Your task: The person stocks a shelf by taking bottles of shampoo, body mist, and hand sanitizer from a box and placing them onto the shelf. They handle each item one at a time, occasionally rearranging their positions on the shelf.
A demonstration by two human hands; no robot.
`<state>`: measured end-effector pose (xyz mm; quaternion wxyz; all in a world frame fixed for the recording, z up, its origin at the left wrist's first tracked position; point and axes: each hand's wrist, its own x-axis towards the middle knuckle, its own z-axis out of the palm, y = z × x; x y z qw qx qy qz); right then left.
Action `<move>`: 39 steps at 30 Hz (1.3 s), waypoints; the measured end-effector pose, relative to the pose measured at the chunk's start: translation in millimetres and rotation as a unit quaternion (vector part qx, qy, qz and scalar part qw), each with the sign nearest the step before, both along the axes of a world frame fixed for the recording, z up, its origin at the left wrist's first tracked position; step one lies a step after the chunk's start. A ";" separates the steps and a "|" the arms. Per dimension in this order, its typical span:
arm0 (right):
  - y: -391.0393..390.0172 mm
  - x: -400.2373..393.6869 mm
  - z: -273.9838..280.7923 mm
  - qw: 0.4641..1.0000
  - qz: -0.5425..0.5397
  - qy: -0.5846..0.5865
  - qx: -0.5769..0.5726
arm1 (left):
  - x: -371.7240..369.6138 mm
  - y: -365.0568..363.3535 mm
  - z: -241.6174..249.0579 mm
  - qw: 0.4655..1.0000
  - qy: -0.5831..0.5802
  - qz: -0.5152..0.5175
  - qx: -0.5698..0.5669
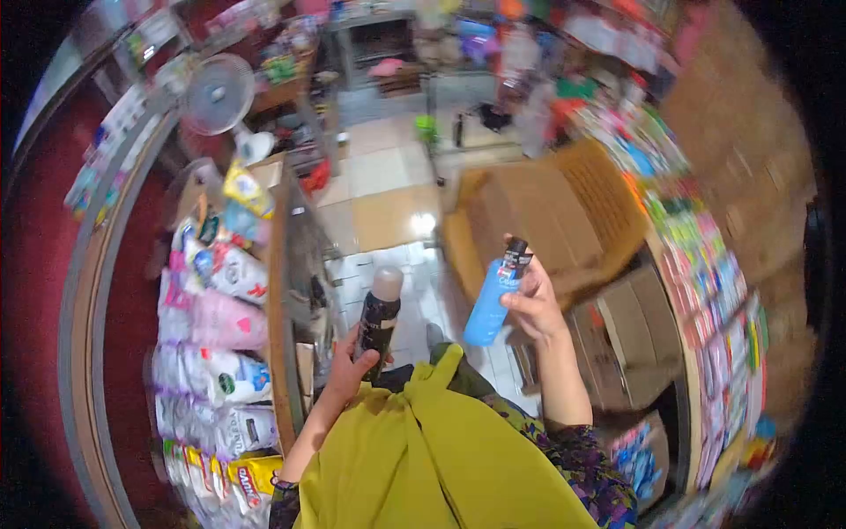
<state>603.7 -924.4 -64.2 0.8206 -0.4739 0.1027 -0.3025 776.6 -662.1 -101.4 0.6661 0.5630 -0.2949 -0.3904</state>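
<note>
My left hand [349, 368] is wrapped round the lower part of a dark spray can [381, 319] with a grey cap, held nearly upright and leaning a little to the right. In my right hand [538, 301] is a blue bottle [487, 310] with a black cap, tilted with its cap up and to the right. Some pale lettering shows on the blue bottle, too blurred to read in full. The can and the bottle are apart, both held in front of my body above the tiled floor.
A yellow-brown chair [608, 189] with cardboard on its seat stands ahead to the right. Shelves of packets [233, 322] run along my left; stacked goods [696, 256] line the right. Open cardboard boxes [636, 335] sit below. A fan [218, 93] stands at the far left.
</note>
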 end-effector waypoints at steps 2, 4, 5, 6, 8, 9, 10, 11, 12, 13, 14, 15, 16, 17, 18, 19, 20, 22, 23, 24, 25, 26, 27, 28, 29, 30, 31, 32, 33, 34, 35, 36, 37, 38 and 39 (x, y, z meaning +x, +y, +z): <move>-4.1 55.5 1.3 0.996 0.078 -0.019 0.025 | 25.6 14.2 -0.3 0.999 -0.005 0.044 0.005; -10.6 111.4 3.7 0.992 0.124 -0.016 -0.001 | 49.8 24.3 2.4 0.995 0.001 0.095 -0.009; -15.2 138.4 6.1 0.988 0.151 -0.020 -0.008 | 61.6 25.4 9.0 0.991 0.003 0.134 -0.028; -19.9 165.2 8.2 0.986 0.167 -0.018 -0.006 | 72.8 25.0 17.7 0.984 0.004 0.172 -0.047; -30.1 214.6 23.1 0.978 0.193 0.015 -0.073 | 96.1 24.2 35.9 0.969 0.010 0.235 -0.075; -33.9 239.4 31.1 0.973 0.202 0.029 -0.105 | 107.3 22.6 39.4 0.960 0.006 0.263 -0.101; -35.7 266.8 38.0 0.971 0.206 0.011 -0.119 | 118.8 21.3 44.0 0.950 -0.001 0.286 -0.124; -42.6 289.3 49.0 0.959 0.226 0.049 -0.164 | 130.3 20.1 49.4 0.941 -0.009 0.305 -0.145; -42.0 314.7 59.2 0.955 0.260 0.009 -0.143 | 138.1 14.4 63.0 0.926 -0.015 0.346 -0.151; -39.5 339.3 66.9 0.949 0.291 -0.030 -0.119 | 145.7 12.8 75.7 0.912 -0.032 0.376 -0.159; -38.7 363.6 72.9 0.940 0.310 -0.033 -0.138 | 151.0 12.2 86.8 0.898 -0.047 0.405 -0.165; -38.3 388.5 79.6 0.931 0.329 -0.034 -0.156 | 156.4 12.8 94.0 0.882 -0.058 0.435 -0.170; -35.8 409.1 84.8 0.920 0.347 -0.036 -0.177 | 161.3 17.3 98.1 0.875 -0.073 0.449 -0.165; -30.1 429.3 88.4 0.910 0.365 -0.056 -0.187 | 159.8 19.7 105.4 0.860 -0.063 0.480 -0.163; -22.4 451.1 92.2 0.900 0.381 -0.081 -0.198 | 159.5 23.9 112.7 0.848 -0.076 0.501 -0.157; -12.8 471.2 99.3 0.889 0.393 -0.108 -0.207 | 161.3 29.4 119.3 0.836 -0.091 0.520 -0.152; -0.8 483.3 110.4 0.880 0.414 -0.126 -0.193 | 165.7 36.1 124.4 0.834 -0.121 0.517 -0.153; 23.2 515.3 127.0 0.865 0.427 -0.171 -0.202 | 170.7 46.6 139.1 0.781 -0.125 0.606 -0.085; 36.7 529.0 135.2 0.858 0.431 -0.193 -0.204 | 172.7 53.6 144.9 0.751 -0.124 0.647 -0.051; 51.6 541.8 147.5 0.839 0.458 -0.216 -0.198 | 175.7 67.0 151.0 0.738 -0.144 0.658 -0.030; 65.7 551.2 167.4 0.822 0.481 -0.228 -0.203 | 181.1 81.4 162.0 0.736 -0.182 0.652 -0.018; 82.5 560.1 185.8 0.816 0.488 -0.248 -0.186 | 189.1 91.4 178.7 0.712 -0.214 0.668 -0.022; 100.1 568.5 204.1 0.807 0.498 -0.266 -0.172 | 195.7 101.2 196.3 0.686 -0.242 0.685 -0.029; 116.6 577.4 223.6 0.796 0.484 -0.309 -0.195 | 201.6 115.2 211.4 0.680 -0.263 0.683 -0.038; 133.3 586.8 242.5 0.783 0.466 -0.353 -0.214 | 207.3 130.1 226.8 0.675 -0.287 0.678 -0.045; 149.8 596.6 259.5 0.771 0.460 -0.382 -0.219 | 213.7 141.8 243.1 0.659 -0.299 0.688 -0.056; 167.2 602.3 278.7 0.761 0.433 -0.419 -0.241 | 222.0 153.6 258.4 0.646 -0.310 0.695 -0.064; 184.4 609.0 295.5 0.749 0.425 -0.439 -0.257 | 231.4 168.6 271.1 0.636 -0.331 0.695 -0.050; 201.0 615.7 311.1 0.739 0.414 -0.457 -0.272 | 241.7 183.6 283.1 0.627 -0.352 0.694 -0.035; 217.7 622.9 324.4 0.730 0.378 -0.480 -0.307 | 254.0 195.2 293.4 0.598 -0.384 0.703 -0.021; 234.6 630.7 335.6 0.721 0.342 -0.497 -0.341 | 266.0 207.4 302.0 0.591 -0.395 0.703 -0.019; 253.2 640.7 345.3 0.701 0.299 -0.530 -0.371 | 277.8 219.6 309.5 0.579 -0.405 0.708 -0.001; 271.2 646.3 353.7 0.678 0.257 -0.561 -0.400 | 287.0 230.8 315.0 0.565 -0.414 0.713 0.017; 283.2 645.5 361.0 0.665 0.248 -0.546 -0.445 | 293.8 237.3 318.4 0.559 -0.408 0.722 0.022; 301.4 654.2 364.2 0.638 0.246 -0.564 -0.464 | 300.6 242.3 321.7 0.551 -0.403 0.730 0.025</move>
